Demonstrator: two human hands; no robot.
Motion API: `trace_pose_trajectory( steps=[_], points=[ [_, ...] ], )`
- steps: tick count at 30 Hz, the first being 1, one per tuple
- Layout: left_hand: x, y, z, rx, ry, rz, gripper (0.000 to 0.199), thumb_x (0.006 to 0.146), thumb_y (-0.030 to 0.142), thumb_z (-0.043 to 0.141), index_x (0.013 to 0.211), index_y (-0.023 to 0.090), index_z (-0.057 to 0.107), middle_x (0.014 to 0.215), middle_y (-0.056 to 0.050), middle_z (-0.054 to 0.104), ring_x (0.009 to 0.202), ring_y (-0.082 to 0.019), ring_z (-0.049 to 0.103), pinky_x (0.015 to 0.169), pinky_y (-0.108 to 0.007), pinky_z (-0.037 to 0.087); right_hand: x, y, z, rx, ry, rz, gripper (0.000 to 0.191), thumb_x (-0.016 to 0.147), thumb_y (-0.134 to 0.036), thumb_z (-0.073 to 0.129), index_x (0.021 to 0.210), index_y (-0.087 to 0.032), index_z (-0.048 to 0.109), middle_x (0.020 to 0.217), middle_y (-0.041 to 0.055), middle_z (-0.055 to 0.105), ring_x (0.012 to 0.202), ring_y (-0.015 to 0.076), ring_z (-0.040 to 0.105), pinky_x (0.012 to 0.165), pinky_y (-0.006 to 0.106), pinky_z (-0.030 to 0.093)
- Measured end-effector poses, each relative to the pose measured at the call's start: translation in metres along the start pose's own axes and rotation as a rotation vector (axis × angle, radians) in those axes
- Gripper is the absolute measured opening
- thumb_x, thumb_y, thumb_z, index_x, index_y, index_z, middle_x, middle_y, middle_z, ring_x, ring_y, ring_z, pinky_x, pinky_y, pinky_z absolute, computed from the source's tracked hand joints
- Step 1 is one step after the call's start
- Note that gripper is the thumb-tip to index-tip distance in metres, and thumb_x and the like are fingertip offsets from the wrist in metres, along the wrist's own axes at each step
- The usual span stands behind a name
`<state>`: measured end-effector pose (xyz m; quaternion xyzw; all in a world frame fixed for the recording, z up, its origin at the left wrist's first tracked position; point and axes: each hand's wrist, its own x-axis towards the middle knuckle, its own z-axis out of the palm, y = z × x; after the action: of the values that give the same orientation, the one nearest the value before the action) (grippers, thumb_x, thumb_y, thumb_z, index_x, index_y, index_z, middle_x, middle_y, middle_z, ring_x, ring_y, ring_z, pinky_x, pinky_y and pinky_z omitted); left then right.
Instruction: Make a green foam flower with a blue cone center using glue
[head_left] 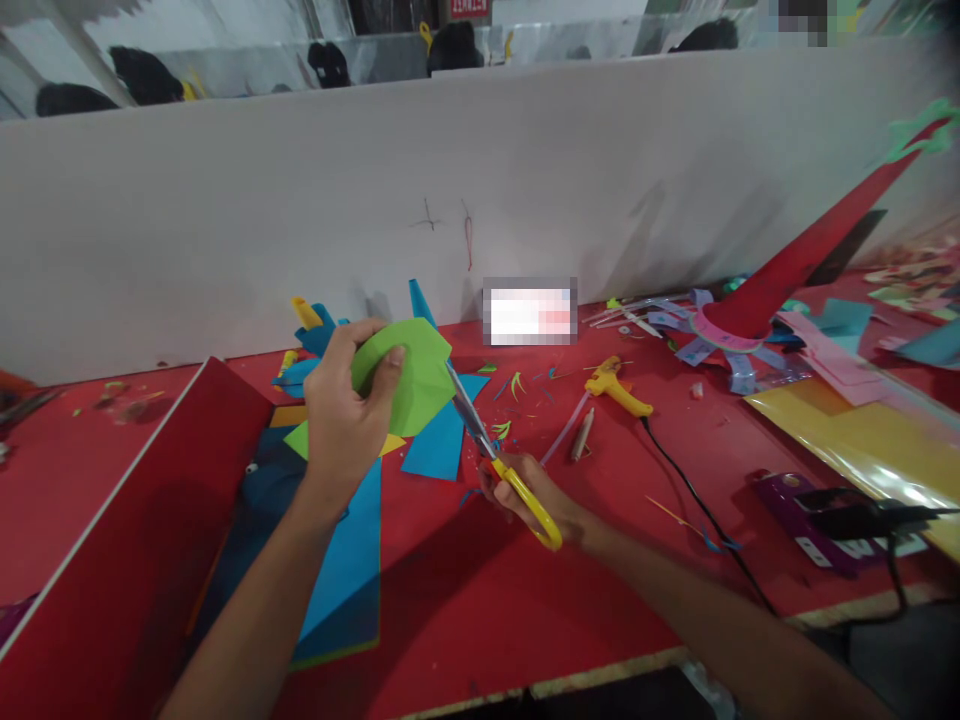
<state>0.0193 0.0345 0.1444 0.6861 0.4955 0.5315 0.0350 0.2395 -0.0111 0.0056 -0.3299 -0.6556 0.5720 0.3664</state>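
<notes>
My left hand (pixel 349 400) is closed on a piece of lime-green paper (pixel 424 385), thumb in front, the sheet bent round toward the fingers. In my right hand (pixel 536 490) is a pair of scissors (pixel 480 430) with yellow handles, its blades pointing up and left. The blade tips meet the right edge of the green paper; whether they are cutting into it I cannot tell. Behind the blades lies a blue paper piece (pixel 435 440) on the red table. Larger blue sheets (pixel 341 570) lie beneath my left forearm.
A yellow glue gun (pixel 619 388) with a black cord lies right of the scissors. Paper scraps (pixel 517 385) litter the red tabletop (pixel 450 600). A red divider (pixel 135 510) stands at left, a white wall (pixel 300 210) behind. At right are a red paper cone (pixel 810 245) and a purple box (pixel 787 510).
</notes>
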Motion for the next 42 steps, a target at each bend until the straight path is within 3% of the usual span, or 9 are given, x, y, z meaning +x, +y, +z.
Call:
trace_pose_trajectory(
  steps=[14, 34, 42],
  points=[
    [-0.001, -0.003, -0.001, 0.01, -0.003, -0.007, 0.025, 0.094, 0.041, 0.069, 0.11, 0.023, 0.068, 0.105, -0.005, 0.07, 0.097, -0.022, 0.065, 0.085, -0.031, 0.054, 0.0, 0.004, 0.001, -0.025, 0.045, 0.019, 0.071, 0.081, -0.092, 0.053, 0.078, -0.022, 0.047, 0.065, -0.0054, 0.04, 0.057, 0.0085, 0.031, 0.048, 0.023, 0.024],
    [-0.002, -0.002, 0.006, -0.027, 0.024, -0.012, 0.022, 0.096, 0.04, 0.068, 0.109, 0.022, 0.066, 0.104, -0.004, 0.068, 0.098, -0.021, 0.064, 0.088, -0.032, 0.054, -0.002, 0.007, 0.002, 0.084, 0.052, 0.016, 0.076, 0.073, -0.098, 0.055, 0.071, -0.022, 0.046, 0.051, -0.0068, 0.043, 0.044, 0.0075, 0.038, 0.041, 0.022, 0.027],
    [-0.002, -0.002, 0.009, -0.024, 0.029, -0.022, 0.022, 0.096, 0.042, 0.066, 0.096, 0.021, 0.062, 0.083, 0.001, 0.057, 0.071, -0.014, 0.052, 0.064, -0.027, 0.046, -0.004, 0.013, 0.003, 0.172, 0.004, 0.048, 0.073, 0.076, -0.094, 0.058, 0.08, -0.022, 0.048, 0.055, -0.0085, 0.043, 0.043, 0.0065, 0.038, 0.04, 0.02, 0.034]
  ],
)
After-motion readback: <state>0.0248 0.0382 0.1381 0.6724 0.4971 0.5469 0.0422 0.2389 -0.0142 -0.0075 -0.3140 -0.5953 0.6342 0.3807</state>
